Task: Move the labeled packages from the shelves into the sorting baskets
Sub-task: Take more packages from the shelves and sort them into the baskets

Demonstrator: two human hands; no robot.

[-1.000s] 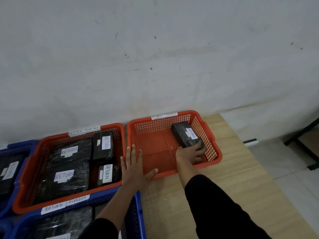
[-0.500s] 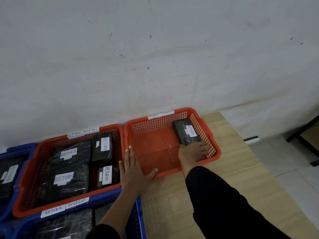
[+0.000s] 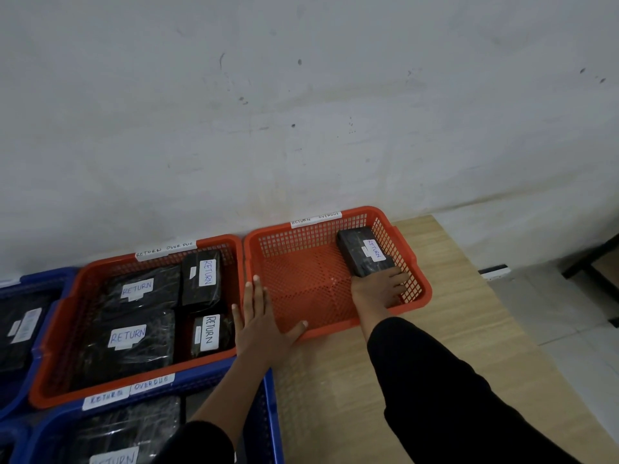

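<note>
Hands [image 3: 378, 289] at basket [image 3: 422, 293] edges

A light wood-grain surface [image 3: 452, 329] runs from the wall toward the lower right. An orange basket [image 3: 415, 262] labelled RETURN OVERDUE sits on it at about 11 o'clock, against the wall. At 9 o'clock a second orange basket [image 3: 53, 346] with the same label stands just beside the first, rims nearly touching. Blue baskets [image 3: 268, 413] lie at 8 o'clock.
</note>
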